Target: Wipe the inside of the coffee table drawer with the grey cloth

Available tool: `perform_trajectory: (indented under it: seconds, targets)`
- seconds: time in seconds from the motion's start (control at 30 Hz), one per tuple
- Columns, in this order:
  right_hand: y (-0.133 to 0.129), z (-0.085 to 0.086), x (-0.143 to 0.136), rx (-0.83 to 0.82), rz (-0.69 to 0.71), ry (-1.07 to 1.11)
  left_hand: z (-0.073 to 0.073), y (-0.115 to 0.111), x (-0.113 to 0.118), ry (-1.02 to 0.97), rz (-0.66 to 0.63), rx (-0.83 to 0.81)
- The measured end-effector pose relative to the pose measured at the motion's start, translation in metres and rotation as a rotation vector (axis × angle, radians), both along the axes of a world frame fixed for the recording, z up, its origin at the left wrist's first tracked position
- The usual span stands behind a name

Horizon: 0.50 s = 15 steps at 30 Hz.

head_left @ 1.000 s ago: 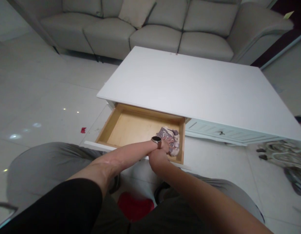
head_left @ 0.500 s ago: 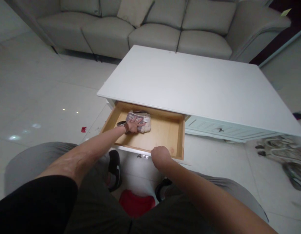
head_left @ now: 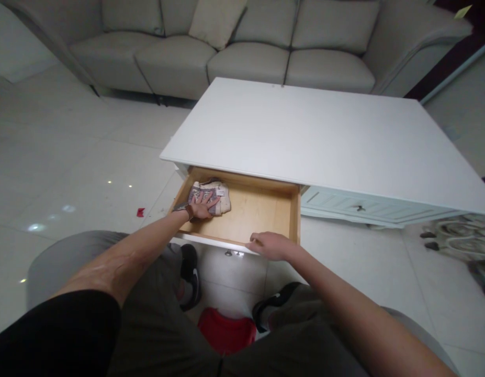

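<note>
White-topped, the table (head_left: 316,136) fills the centre of the head view, and its wooden drawer (head_left: 261,209) stands pulled out below the near edge, at the near left corner. A folded, patterned cloth (head_left: 223,199) in mauve and cream lies flat on the drawer floor, in the left half, with a small pale label (head_left: 221,192) on its upper side.

We place our left hand (head_left: 202,207) palm down on the cloth. The fingers are spread wide and are not closed around it. A brown strap (head_left: 190,211) encircles the wrist, near the front left corner of the drawer.

We have our right hand (head_left: 271,245) at the front edge of the drawer, towards its front right corner. The fingers are curled into a narrow shape against the front panel (head_left: 211,242); the undersides are hidden, so we cannot tell how firmly they grip. A small knob (head_left: 228,253) projects from this panel, left of the right hand.

To the right, a second drawer (head_left: 332,203) sits closed under the table's near edge. A grey sofa (head_left: 250,60) stands beyond the far edge. Below, between our shoes, is a red object (head_left: 226,332), possibly a stool seat.
</note>
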State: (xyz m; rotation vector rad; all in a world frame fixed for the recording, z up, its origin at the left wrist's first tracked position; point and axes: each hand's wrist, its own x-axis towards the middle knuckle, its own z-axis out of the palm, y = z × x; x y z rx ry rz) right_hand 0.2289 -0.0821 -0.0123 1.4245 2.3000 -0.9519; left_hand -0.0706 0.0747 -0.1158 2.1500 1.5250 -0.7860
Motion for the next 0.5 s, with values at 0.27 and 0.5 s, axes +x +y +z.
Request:
perform_trajectory:
  seconds: [0.27,0.5]
  targets:
    - [0.01,-0.046,0.093,0.261,-0.534,-0.23,-0.012,-0.003,0.003,0.001,0.027,0.035]
    - [-0.003,-0.064,0.104,0.179,-0.648,-0.063,-0.013,-0.009,0.067,-0.076,0.09,0.015]
